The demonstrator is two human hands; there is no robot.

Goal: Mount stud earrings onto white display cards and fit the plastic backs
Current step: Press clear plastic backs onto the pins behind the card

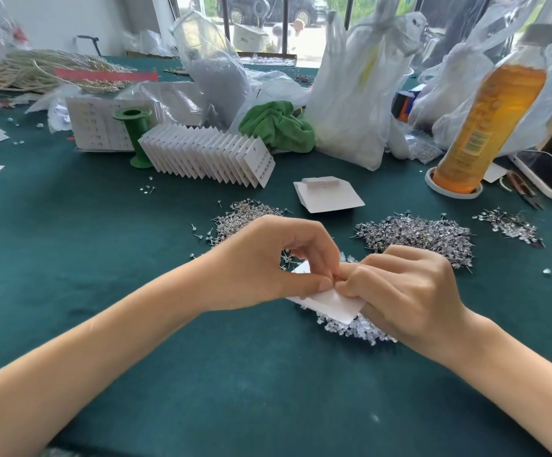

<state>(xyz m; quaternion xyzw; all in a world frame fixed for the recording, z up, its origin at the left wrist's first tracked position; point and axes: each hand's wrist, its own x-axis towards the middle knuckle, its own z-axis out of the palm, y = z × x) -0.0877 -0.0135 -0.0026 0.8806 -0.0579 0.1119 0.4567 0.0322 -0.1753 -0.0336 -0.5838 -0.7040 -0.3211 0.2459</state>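
hands: left hand (268, 262) + right hand (400, 291) together, both pinching white card (330, 303) | card: between fingertips, over clear backs pile (350, 328) | stud piles (423, 235) just beyond hands on desk (103, 225)

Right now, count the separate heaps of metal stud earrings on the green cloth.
3. One heap lies beyond the left hand, a large one beyond the right hand, a small one further right. The hands may hide more.

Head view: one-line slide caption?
Both hands, left hand and right hand, pinch a white card above clear plastic backs, stud piles beyond on green cloth.
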